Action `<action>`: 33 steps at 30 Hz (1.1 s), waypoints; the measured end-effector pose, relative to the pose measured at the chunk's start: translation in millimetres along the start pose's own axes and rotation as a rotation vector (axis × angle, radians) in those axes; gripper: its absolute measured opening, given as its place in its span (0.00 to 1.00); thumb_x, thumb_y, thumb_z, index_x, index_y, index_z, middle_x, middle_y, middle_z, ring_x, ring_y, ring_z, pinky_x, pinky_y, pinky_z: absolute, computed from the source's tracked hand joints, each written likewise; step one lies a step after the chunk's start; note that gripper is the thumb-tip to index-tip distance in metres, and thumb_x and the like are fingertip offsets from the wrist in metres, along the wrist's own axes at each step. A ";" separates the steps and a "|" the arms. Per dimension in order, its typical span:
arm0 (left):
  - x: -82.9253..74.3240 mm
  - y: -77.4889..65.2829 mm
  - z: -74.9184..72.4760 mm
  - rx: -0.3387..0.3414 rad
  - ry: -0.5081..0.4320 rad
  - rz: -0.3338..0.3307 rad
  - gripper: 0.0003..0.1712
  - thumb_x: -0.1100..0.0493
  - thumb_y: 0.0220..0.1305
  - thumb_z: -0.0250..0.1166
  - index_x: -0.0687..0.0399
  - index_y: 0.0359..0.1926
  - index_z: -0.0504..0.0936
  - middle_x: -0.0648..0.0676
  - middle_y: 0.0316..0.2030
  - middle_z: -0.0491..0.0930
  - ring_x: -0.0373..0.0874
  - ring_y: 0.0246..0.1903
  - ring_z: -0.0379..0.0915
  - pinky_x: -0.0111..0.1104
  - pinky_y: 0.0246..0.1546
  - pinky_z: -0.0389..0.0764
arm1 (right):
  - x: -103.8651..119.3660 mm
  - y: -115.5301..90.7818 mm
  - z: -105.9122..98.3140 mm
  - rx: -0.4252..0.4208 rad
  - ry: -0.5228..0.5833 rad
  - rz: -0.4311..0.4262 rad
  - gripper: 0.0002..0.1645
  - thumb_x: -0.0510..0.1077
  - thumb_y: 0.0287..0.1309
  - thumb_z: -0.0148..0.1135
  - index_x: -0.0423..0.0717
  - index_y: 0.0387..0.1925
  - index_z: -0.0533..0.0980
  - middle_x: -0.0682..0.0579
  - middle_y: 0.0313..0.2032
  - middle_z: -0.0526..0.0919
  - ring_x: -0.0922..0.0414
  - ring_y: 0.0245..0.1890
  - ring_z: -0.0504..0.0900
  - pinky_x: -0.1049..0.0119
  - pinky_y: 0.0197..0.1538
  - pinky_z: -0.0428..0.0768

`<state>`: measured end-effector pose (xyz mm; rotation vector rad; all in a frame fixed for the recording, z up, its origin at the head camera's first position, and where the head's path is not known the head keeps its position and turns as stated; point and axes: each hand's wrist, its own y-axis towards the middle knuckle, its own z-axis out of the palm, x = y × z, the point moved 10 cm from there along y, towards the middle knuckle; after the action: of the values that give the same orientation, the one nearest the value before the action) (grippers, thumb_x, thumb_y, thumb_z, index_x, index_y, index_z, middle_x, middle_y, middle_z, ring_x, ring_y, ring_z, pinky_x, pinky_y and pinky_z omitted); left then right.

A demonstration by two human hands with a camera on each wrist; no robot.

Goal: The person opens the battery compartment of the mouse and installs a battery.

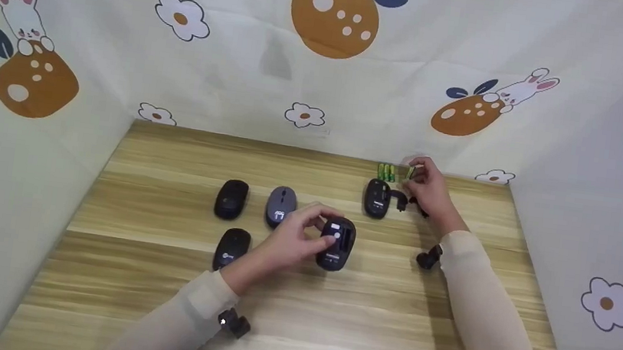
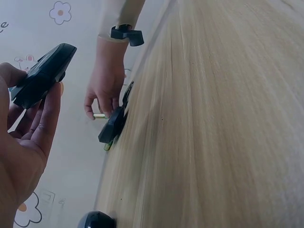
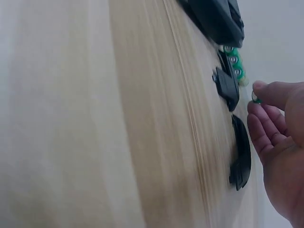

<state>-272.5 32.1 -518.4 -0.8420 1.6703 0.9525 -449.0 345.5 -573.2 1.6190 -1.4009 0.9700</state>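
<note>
In the head view, the left hand [image 1: 295, 238] holds a black mouse [image 1: 337, 243] above the surface [image 1: 364, 324], its underside and bare slot turned up, thumb across that face. The right hand [image 1: 431, 190] pinches a battery [image 1: 410, 173] near the back edge, just beside three green batteries [image 1: 386, 172]. A second mouse [image 1: 377, 198] lies underside up near them, with a curved cover [image 1: 399, 200] beside it; another cover [image 1: 419, 207] is partly hidden by the right hand. To the left sit a grey mouse [image 1: 281, 206] and two dark mice [image 1: 232, 199].

In the left wrist view, the held mouse is tilted, gripped between thumb and fingers. It should be light and stiff, its smooth shell perhaps a little slippery; the sides look the best hold, leaving the slot uncovered.

In the right wrist view, the battery sits between thumb and fingertip, one end showing. It is likely rigid, small and apt to roll; a pinch around its middle would leave both ends free.
</note>
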 end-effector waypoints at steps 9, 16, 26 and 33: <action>-1.6 0.6 0.3 0.001 -0.016 -0.005 0.26 0.67 0.69 0.74 0.51 0.66 0.85 0.53 0.55 0.84 0.61 0.52 0.81 0.39 0.44 0.91 | 16.3 -13.7 -5.1 -0.099 0.060 -0.040 0.27 0.26 0.69 0.68 0.31 0.66 0.71 0.41 0.44 0.78 0.53 0.42 0.79 0.67 0.39 0.82; -2.2 1.9 0.4 0.010 -0.033 0.015 0.26 0.68 0.69 0.74 0.54 0.66 0.84 0.54 0.55 0.84 0.61 0.51 0.82 0.36 0.38 0.91 | 29.7 -25.3 -6.8 -0.156 0.153 -0.082 0.23 0.24 0.66 0.70 0.33 0.59 0.75 0.44 0.42 0.79 0.56 0.41 0.81 0.72 0.41 0.82; -2.1 1.9 -1.0 0.002 -0.003 0.002 0.26 0.66 0.69 0.74 0.49 0.66 0.85 0.52 0.55 0.84 0.55 0.51 0.82 0.38 0.42 0.91 | 50.2 -40.4 1.0 -0.139 0.202 -0.120 0.22 0.25 0.65 0.72 0.33 0.57 0.76 0.31 0.47 0.79 0.56 0.40 0.84 0.72 0.43 0.86; 0.7 1.5 -1.7 0.001 -0.007 -0.004 0.26 0.67 0.69 0.75 0.49 0.66 0.85 0.52 0.57 0.85 0.55 0.52 0.81 0.46 0.49 0.90 | 61.1 -50.9 6.8 -0.129 0.216 -0.125 0.16 0.28 0.67 0.73 0.32 0.53 0.79 0.39 0.45 0.84 0.58 0.40 0.87 0.69 0.45 0.87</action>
<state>-274.7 31.2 -518.5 -0.8407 1.6624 0.9504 -391.7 319.5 -524.1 1.4420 -1.1773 0.9318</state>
